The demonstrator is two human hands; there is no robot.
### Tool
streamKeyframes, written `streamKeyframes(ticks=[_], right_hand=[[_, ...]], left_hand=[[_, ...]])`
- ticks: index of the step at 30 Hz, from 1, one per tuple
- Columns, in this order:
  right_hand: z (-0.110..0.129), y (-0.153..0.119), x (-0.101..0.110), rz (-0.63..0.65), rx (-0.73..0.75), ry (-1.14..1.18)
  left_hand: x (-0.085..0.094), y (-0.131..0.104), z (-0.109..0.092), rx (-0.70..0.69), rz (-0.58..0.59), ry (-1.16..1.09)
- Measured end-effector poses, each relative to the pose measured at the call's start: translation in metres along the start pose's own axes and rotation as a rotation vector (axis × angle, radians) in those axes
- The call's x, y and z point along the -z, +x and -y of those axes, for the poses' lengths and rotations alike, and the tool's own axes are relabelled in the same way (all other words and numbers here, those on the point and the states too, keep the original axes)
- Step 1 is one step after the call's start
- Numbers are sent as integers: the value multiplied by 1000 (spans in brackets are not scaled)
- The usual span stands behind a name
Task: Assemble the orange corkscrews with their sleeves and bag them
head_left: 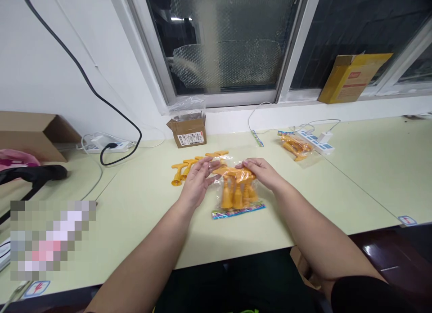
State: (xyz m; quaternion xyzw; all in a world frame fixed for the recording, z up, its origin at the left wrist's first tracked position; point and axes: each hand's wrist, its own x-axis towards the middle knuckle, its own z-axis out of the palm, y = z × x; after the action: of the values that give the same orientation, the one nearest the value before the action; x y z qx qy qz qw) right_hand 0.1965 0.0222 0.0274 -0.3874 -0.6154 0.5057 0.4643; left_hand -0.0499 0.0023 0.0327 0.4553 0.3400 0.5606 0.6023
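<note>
A clear plastic bag of yellow plastic T-handled pieces (238, 194) is in front of me, with a colourful printed strip along its near edge. My right hand (263, 171) pinches the bag's far right side around the handle tops. At the bag's left, my left hand (197, 182) has its fingers stretched and apart; whether the fingertips touch the plastic I cannot tell. Just beyond that hand lies a row of several loose yellow T-handled pieces (176, 173), partly hidden by my fingers.
Another bag of yellow pieces (297, 146) lies at the back right beside a white power strip (315, 141). A small printed strip (257, 138) and an open cardboard box (189, 131) are near the wall. A black cable (91, 86) hangs at left.
</note>
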Motion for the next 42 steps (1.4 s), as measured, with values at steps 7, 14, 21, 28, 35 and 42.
streamKeyframes(ticks=[7, 14, 21, 28, 35, 42], right_hand=[[-20, 19, 67, -596, -189, 9], [-30, 17, 127, -1051, 112, -91], [-31, 4, 139, -464, 284, -405], [-50, -16, 146, -362, 43, -870], [-56, -55, 171, -528, -216, -1155], [-20, -65, 168, -608, -29, -1273]], left_hand=[[10, 5, 20, 62, 51, 434], [8, -1, 17, 22, 240, 693], [9, -7, 17, 23, 421, 816], [10, -9, 15, -27, 517, 939], [9, -8, 16, -37, 535, 969], [9, -9, 16, -39, 530, 970]])
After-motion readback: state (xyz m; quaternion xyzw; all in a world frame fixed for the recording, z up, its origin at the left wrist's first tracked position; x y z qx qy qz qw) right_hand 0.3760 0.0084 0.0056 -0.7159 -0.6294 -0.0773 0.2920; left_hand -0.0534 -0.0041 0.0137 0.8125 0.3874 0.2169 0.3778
